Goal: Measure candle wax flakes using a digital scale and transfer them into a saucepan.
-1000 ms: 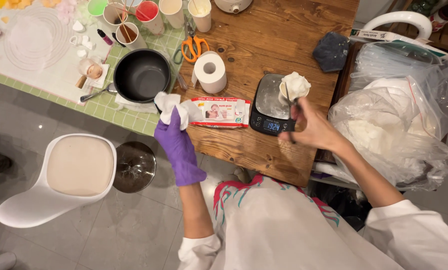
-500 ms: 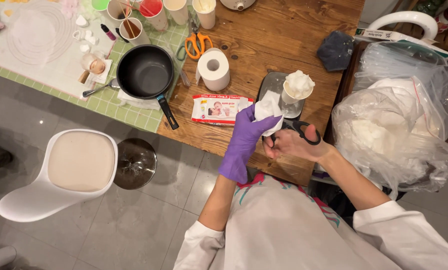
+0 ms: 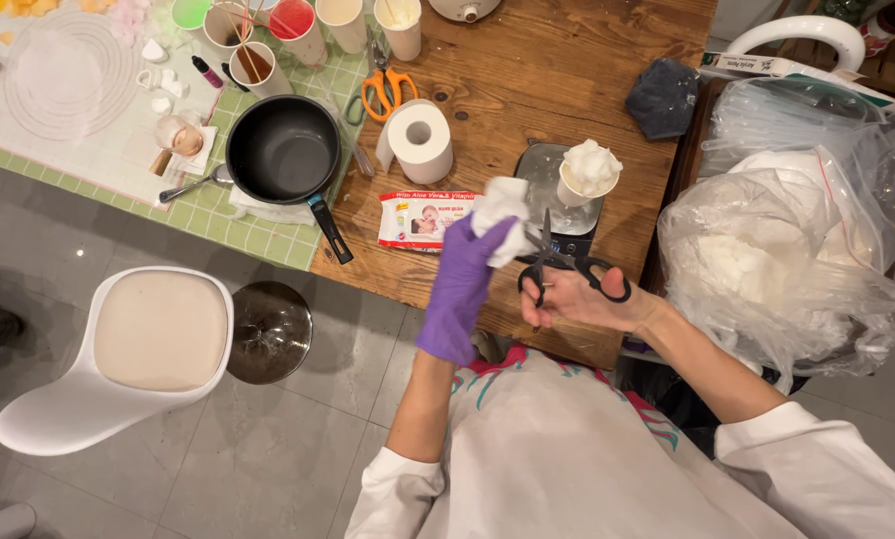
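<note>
From the head camera, the left hand (image 3: 459, 289), in a purple glove, is closed around one crumpled white wipe (image 3: 502, 218), pinching it up against the blades of one pair of black scissors (image 3: 559, 262). The bare right hand (image 3: 585, 299) grips those scissors by the handles, fingers curled through or around the loops (which of the two I cannot tell), blades pointing up and away from the body. Wipe and scissors meet above the near edge of the wooden table (image 3: 527, 70), just in front of one scale (image 3: 559, 190) that carries one cup (image 3: 587, 172) heaped with white fluff. One flat pack of wipes (image 3: 418, 220) lies just left of the wipe, and one paper roll (image 3: 418, 140) stands behind it. A second pair of scissors (image 3: 388, 88), orange-handled, lies further back. One black pan (image 3: 283, 150) sits on the green checked mat (image 3: 208, 205), its handle pointing toward the table edge. Five cups (image 3: 296, 25) stand in the far row, some with coloured liquid. One dark cloth (image 3: 662, 98) lies at the right of the table, near a clear bag (image 3: 777, 250) of white stuff. One white stool (image 3: 128, 349) stands on the floor to the left.
</note>
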